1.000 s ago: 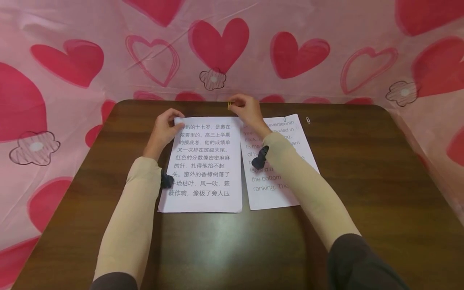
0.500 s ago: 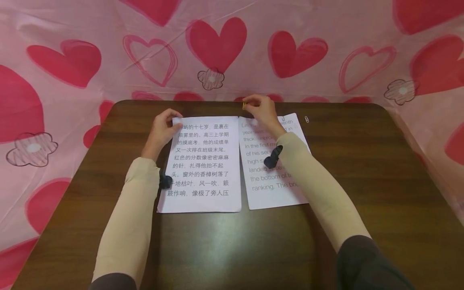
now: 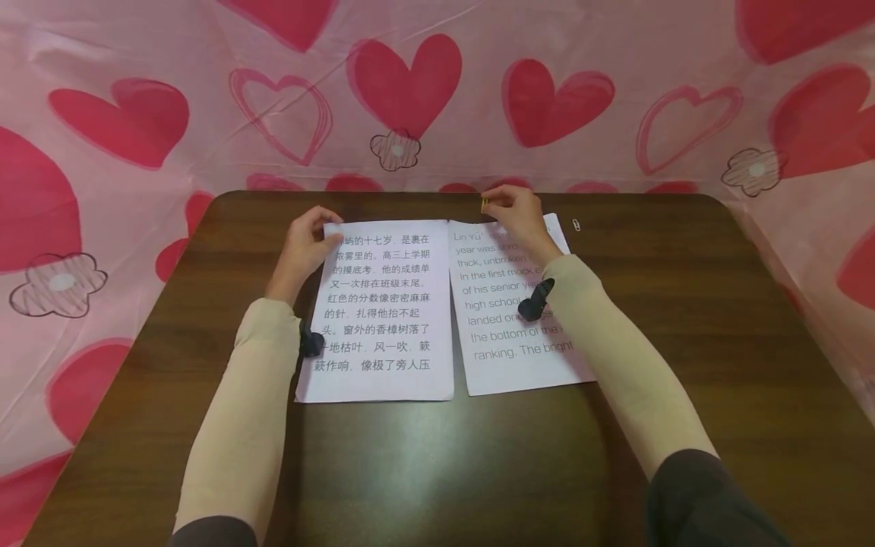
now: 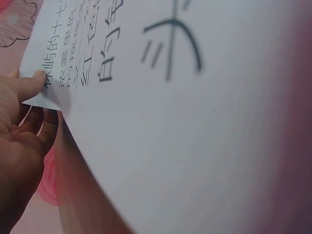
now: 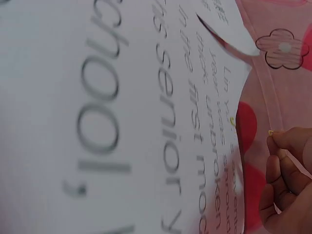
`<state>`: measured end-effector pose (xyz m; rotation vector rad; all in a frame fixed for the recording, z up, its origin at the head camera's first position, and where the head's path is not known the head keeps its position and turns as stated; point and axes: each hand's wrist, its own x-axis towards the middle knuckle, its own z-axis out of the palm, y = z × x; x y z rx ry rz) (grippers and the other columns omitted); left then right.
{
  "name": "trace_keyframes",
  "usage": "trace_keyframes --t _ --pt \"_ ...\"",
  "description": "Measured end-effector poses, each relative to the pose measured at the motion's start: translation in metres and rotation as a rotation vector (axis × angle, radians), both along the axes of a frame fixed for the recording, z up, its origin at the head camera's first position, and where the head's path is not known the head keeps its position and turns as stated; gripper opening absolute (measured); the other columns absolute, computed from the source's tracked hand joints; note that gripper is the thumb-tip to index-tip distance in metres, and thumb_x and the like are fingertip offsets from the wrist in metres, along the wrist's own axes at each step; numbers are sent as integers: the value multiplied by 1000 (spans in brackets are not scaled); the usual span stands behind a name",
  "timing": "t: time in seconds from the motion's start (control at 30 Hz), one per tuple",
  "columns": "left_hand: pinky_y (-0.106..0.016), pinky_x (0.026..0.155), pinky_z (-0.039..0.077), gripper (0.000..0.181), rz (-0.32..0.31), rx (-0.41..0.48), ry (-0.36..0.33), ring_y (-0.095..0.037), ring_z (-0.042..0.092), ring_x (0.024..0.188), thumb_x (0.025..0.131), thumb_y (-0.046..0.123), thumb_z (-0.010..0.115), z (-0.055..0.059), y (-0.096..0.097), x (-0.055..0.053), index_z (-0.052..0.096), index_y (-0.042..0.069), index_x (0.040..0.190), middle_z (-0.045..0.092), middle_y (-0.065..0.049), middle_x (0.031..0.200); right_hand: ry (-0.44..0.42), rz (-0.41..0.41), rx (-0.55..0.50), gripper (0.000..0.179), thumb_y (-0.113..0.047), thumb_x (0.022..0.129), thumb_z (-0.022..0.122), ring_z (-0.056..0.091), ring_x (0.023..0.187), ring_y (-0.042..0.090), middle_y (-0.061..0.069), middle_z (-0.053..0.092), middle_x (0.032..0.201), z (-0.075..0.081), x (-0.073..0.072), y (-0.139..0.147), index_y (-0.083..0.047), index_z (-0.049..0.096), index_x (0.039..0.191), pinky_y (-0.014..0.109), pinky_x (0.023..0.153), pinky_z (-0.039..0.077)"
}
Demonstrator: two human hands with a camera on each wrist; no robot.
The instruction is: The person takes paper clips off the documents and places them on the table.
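Observation:
My left hand (image 3: 304,247) pinches the top left corner of a sheet of paper (image 3: 383,380) printed with Chinese characters. In the left wrist view the thumb (image 4: 31,87) lies over that corner and the fingers are beneath it. My right hand (image 3: 522,220) is above the top edge of a second sheet (image 3: 502,376), printed in English. Between thumb and fingertips it pinches a small yellow paper clip (image 3: 484,205), of which only the tip (image 5: 271,132) shows in the right wrist view. A thin yellow curve (image 5: 232,121) sits at the English sheet's top edge.
A white paper clip (image 3: 576,225) lies on the dark wooden table (image 3: 683,304), just right of the English sheet. The two sheets lie side by side with a narrow gap that widens toward the front. A pink heart-patterned cloth (image 3: 478,30) hangs behind the table.
My right hand has moved to the right with the yellow paper clip, from the gap between the sheets to above the English sheet. The left hand stays at the Chinese sheet's corner.

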<state>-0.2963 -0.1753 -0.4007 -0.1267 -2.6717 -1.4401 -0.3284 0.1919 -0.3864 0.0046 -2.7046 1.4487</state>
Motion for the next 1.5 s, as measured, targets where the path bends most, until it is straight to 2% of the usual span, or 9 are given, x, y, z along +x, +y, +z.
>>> trace_keyframes --t 0.13,0.4,0.53,0.7,0.87,0.97,1.13,1.33,1.5 --pt "-28 91 39 23 1 -3 3 -30 56 105 95 3 63 -2 0 -1 61 2 118 67 -23 119 11 -6 23 27 -19 95 68 68 102 20 12 74 115 -1 2 12 -13 71 122 32 94 50" --pt "-29 94 40 23 6 6 -10 -30 56 107 96 5 64 -2 -1 0 61 3 119 67 -22 120 -12 -56 35 28 -21 94 69 65 90 9 11 74 110 -5 2 36 -15 73 121 22 85 47" --pt "-26 91 40 23 7 3 -10 -30 57 105 96 5 64 -2 0 1 61 4 119 67 -22 120 -19 -87 66 28 -23 94 69 65 87 9 10 75 111 -4 4 45 -17 73 121 21 82 46" --pt "-23 88 41 24 7 7 -10 -30 58 104 96 5 64 -2 0 1 61 4 119 67 -21 121 -34 -109 74 29 -22 95 68 63 92 11 11 73 112 -2 6 55 -17 72 123 22 87 45" --pt "-18 84 40 23 -7 14 30 -31 58 101 95 2 64 -3 0 1 61 0 118 67 -24 118 -17 -110 73 29 -19 95 67 64 98 14 13 73 116 -1 8 65 -12 72 123 24 92 46" --pt "-18 85 40 24 -16 18 45 -31 57 100 94 2 65 -3 0 1 61 -1 117 67 -26 116 15 -127 89 28 -18 94 69 65 94 12 15 74 116 -1 10 72 -12 73 121 21 86 45" --pt "-20 86 40 24 -12 14 33 -32 56 102 94 3 65 -3 0 1 60 -1 118 66 -25 119 14 -166 69 28 -19 93 69 61 86 6 11 74 109 -1 12 86 -12 73 120 17 74 44" --pt "-18 85 40 24 -20 9 44 -31 57 99 94 2 65 -3 0 0 61 -1 118 67 -25 118 2 -193 68 30 -22 94 69 57 86 6 6 72 108 -4 16 104 -11 72 121 16 71 45" --pt "-18 84 39 24 -20 17 45 -31 57 98 94 2 65 -3 0 1 62 -2 118 67 -26 117 21 -196 75 30 -22 92 71 58 76 3 -2 73 98 -5 19 120 -11 73 120 16 64 46"
